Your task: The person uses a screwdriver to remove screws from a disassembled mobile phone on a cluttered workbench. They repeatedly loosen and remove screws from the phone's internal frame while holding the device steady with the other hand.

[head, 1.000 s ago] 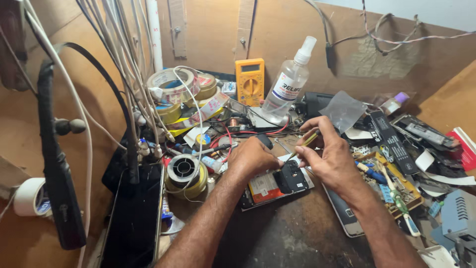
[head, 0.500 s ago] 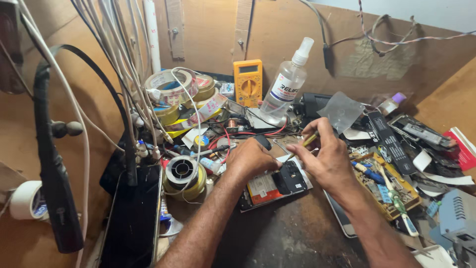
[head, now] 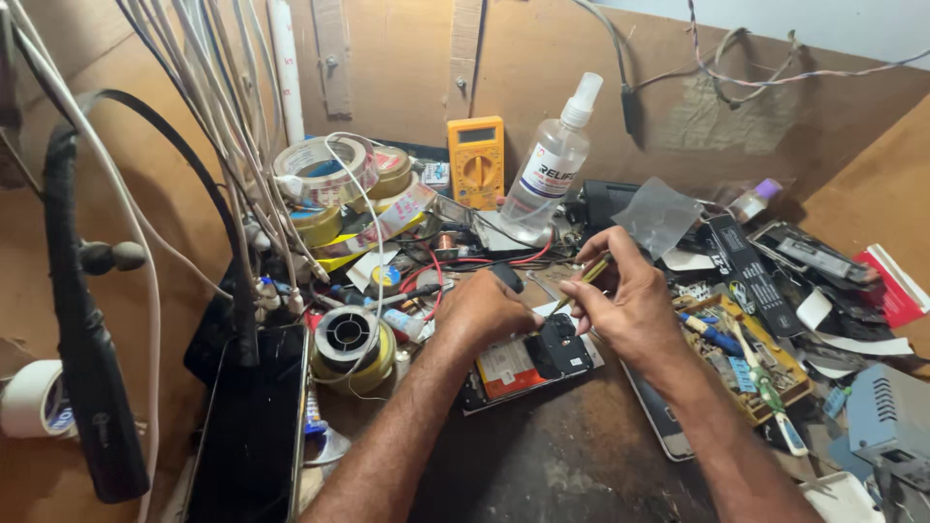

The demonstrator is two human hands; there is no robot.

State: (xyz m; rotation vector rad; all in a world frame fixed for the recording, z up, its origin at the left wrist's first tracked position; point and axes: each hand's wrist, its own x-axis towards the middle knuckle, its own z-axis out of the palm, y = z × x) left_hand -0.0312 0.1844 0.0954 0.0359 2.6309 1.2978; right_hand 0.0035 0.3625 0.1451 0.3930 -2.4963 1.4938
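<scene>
Still both hands [head: 572,305] over the opened phone [head: 528,358], pose unchanged.

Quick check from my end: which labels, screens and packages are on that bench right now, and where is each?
Spray bottle: behind the hands, clear plastic, white nozzle, white-and-red label.
Multimeter: against the back wall, yellow-orange box, small grey screen, round dial.
Dark phone: front left, black screen, off.
Opened phone: under the left hand, orange-and-white label on its inside; the right hand holds a yellow-handled tool.
Red-and-white packet: far right, flat.
</scene>
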